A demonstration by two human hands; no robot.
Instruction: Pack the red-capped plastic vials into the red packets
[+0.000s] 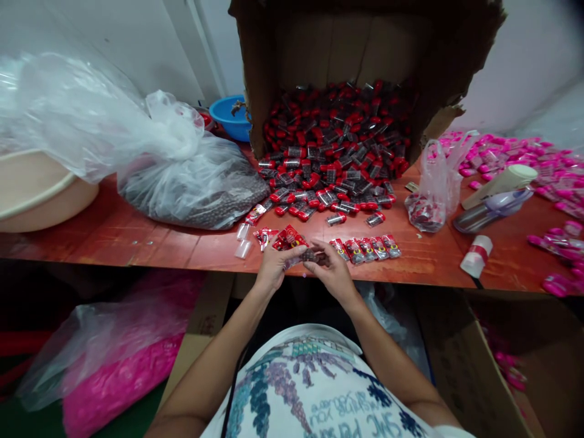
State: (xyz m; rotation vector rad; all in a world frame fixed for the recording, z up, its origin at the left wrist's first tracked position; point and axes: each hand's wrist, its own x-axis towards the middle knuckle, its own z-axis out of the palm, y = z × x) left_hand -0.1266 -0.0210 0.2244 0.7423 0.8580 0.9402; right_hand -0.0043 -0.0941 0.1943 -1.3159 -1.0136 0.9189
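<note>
At the table's front edge my left hand [274,266] is closed round a small clear plastic container and a red printed packet [289,237]. My right hand [333,267] meets it there, its fingers pinched on small dark pellets [310,254] at the container's end. How many pellets it holds is hidden. More red packets [264,236] lie just beyond my left hand, beside clear plastic tubes [243,248]. To the right of my right hand is a row of several filled packets [367,248].
A tipped cardboard box [365,42] spills red-capped clear bottles [337,158]. On the left are a bag of dark pellets [196,188], a cream basin [45,194] and a blue basin [230,115]. Rightward stand a small plastic bag [429,201], a purple-lidded cup [490,210] and pink pieces [515,158].
</note>
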